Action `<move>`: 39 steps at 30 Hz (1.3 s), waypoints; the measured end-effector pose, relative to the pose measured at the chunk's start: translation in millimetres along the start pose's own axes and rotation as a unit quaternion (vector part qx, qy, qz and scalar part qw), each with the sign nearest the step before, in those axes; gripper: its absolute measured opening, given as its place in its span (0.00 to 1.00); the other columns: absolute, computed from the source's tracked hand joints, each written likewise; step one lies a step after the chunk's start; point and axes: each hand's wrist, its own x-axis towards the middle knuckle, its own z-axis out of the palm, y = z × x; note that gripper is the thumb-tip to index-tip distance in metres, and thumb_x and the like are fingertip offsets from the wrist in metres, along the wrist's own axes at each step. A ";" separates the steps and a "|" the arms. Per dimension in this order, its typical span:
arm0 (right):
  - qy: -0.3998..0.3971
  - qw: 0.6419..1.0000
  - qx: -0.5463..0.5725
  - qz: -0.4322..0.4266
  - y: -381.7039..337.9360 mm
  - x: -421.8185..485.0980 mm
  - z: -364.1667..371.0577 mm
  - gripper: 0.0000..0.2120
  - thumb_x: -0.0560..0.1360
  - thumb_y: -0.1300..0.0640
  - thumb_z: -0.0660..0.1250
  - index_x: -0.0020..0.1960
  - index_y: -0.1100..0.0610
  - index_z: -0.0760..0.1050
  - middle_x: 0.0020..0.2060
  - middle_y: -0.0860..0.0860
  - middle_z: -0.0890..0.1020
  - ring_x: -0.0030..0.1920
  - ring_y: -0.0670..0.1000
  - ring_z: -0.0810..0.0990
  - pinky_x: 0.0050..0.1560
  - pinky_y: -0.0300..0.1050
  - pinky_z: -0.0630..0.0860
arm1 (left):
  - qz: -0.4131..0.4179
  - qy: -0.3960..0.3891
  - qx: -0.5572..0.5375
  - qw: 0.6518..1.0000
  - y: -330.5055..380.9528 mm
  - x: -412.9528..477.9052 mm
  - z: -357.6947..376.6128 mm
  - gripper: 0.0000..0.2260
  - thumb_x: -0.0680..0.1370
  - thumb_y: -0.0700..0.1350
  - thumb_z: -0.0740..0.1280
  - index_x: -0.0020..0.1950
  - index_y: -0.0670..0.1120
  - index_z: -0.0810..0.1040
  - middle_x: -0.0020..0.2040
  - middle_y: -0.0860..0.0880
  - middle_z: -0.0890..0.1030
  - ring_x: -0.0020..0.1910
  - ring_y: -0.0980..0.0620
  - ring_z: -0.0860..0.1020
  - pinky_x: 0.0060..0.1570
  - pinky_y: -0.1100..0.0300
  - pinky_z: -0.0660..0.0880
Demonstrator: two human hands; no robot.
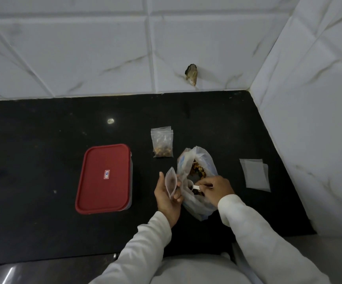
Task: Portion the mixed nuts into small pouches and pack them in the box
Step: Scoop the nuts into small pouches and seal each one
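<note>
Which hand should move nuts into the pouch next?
Right. The right hand pinches the scoop inside the nut bag, right beside the pouch that the left hand holds open.

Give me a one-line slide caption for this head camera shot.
Left hand holds a small pouch open while the right hand dips a scoop into the bag of mixed nuts; red-lidded box closed.
</note>
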 end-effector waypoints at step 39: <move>0.154 0.969 0.019 -0.191 -46.9 -81.0 -33.3 0.08 0.77 0.57 0.67 0.54 0.47 0.79 0.47 0.39 0.79 0.49 0.37 0.78 0.45 0.28 0.73 | 0.081 0.086 0.143 0.983 14.1 -1.3 20.4 0.23 0.82 0.59 0.61 0.55 0.39 0.83 0.55 0.38 0.84 0.57 0.38 0.82 0.56 0.45 0.79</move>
